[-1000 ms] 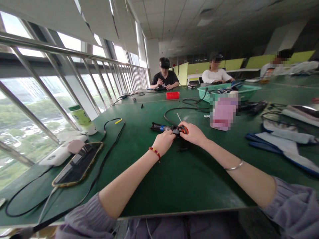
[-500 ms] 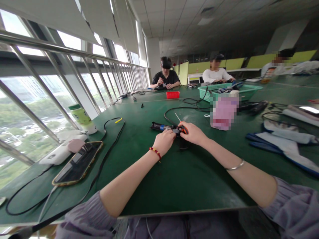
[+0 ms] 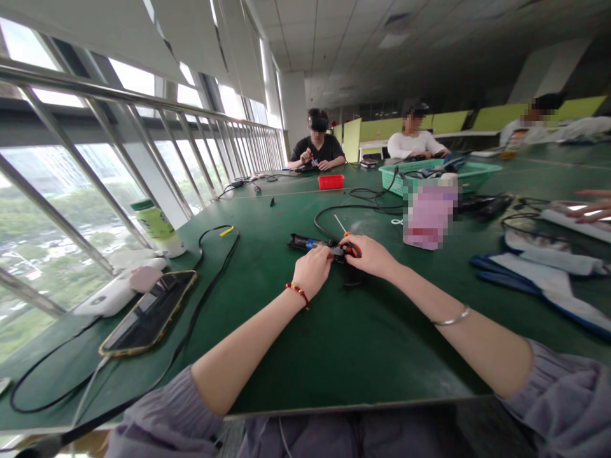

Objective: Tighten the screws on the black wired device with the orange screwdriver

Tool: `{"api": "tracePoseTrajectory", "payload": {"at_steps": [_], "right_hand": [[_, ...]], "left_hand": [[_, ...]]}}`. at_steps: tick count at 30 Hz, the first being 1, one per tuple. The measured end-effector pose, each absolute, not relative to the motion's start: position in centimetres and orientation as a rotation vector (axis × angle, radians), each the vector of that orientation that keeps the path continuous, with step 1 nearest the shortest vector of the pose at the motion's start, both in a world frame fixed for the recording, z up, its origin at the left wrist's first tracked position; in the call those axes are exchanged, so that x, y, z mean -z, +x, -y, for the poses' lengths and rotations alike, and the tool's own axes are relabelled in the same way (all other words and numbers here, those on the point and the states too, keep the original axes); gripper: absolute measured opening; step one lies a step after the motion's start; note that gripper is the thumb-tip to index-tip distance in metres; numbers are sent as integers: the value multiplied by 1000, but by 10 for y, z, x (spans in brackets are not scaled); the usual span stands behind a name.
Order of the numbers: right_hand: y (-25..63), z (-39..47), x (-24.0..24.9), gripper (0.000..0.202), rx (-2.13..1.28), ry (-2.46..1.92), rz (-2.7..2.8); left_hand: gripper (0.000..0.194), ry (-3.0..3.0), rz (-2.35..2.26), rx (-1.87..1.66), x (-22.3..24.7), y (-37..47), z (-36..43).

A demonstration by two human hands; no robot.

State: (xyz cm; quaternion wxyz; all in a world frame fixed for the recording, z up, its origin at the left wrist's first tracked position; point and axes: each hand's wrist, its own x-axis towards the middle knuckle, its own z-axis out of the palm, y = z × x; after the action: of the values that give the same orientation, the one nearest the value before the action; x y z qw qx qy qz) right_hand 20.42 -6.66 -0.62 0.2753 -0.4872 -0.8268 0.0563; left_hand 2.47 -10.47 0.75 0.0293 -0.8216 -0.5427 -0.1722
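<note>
A black, tube-shaped device (image 3: 300,242) with a blue band lies on the green table in front of me, with a black cable near its far side. My left hand (image 3: 311,273) is closed, its fingertips pinched on the device's near part. My right hand (image 3: 371,256) is curled round a screwdriver (image 3: 352,249) with an orange and black handle. The thin shaft points up and away from the hand. Both sets of fingertips almost meet over the device, hiding the parts between them. Below the right hand, a dark piece (image 3: 352,278) shows on the table.
To the left are a phone (image 3: 150,315), a white power bank (image 3: 111,294), cables and a green-lidded cup (image 3: 160,229). On the right lie gloves (image 3: 548,280), a pink pouch (image 3: 429,216) and a green basket (image 3: 477,175). A red box (image 3: 331,182) stands farther back. Other people sit around.
My left hand has shifted slightly left and down along the device. The right hand stays nearly in place. Another person's hand has come in at the right edge.
</note>
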Motion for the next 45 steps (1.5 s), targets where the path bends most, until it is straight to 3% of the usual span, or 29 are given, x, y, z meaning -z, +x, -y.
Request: {"api": "tracePoseTrajectory", "payload": {"at_steps": [19, 28, 45], "right_hand": [[197, 76, 6, 36, -168, -1248, 2214], [195, 78, 6, 41, -183, -1221, 2250], [197, 75, 7, 38, -177, -1201, 2262]], "left_hand": [[17, -2401, 1852, 601, -11, 20, 104], [15, -2458, 1627, 945, -14, 10, 92], [20, -2431, 1525, 745, -12, 10, 90]]}}
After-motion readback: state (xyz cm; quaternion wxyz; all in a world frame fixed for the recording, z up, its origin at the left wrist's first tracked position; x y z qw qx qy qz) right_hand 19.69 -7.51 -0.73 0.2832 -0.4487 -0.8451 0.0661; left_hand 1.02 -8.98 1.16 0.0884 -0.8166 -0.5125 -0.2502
